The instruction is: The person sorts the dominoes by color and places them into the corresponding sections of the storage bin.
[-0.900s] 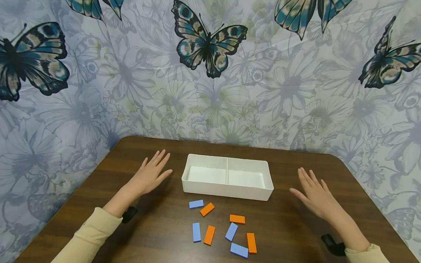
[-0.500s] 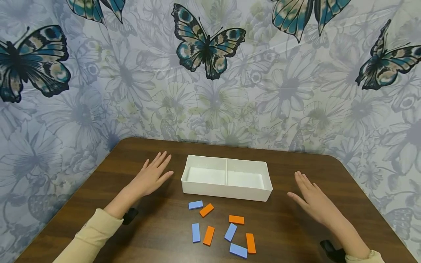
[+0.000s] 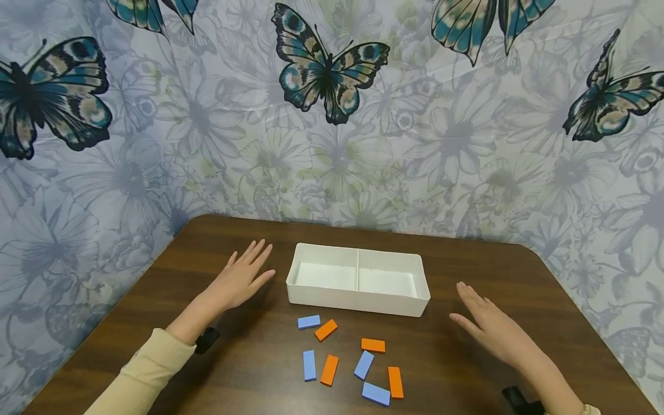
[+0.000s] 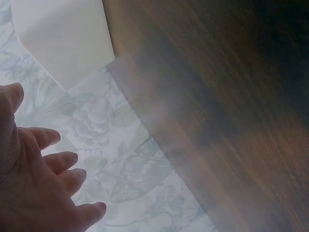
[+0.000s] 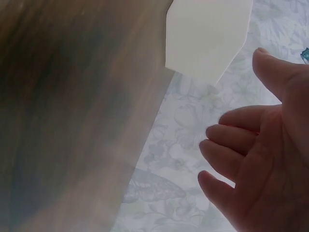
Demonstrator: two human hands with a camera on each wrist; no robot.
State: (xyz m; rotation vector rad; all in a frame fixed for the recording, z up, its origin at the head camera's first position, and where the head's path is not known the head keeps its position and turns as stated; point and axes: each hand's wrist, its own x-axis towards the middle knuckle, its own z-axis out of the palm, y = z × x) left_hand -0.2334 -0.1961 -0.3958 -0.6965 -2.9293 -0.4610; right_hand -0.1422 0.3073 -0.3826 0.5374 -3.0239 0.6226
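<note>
My left hand [image 3: 236, 280] hovers over the table left of a white two-compartment tray [image 3: 327, 297], its fingers spread and nothing in them. On the other side of the tray, my right hand [image 3: 490, 325] is held above the wood, fingers extended and holding nothing. Both wrist views show the bare palms, the left hand [image 4: 38, 179] and the right hand [image 5: 260, 159], with a tray corner beyond each. Blue blocks, one at the left [image 3: 309, 366], and orange blocks, one at the right [image 3: 396, 383], lie scattered in front of the tray, several of each colour.
The brown wooden table [image 3: 249, 369] has rounded far corners. Behind it hangs a floral cloth [image 3: 311, 173] printed with butterflies. A black wrist strap [image 3: 207, 340] shows under the left forearm, and another black strap [image 3: 521, 400] under the right.
My right hand has moved a little toward the tray and nearer to me, its fingers drawing closer together. The left hand, tray and blocks have stayed in place.
</note>
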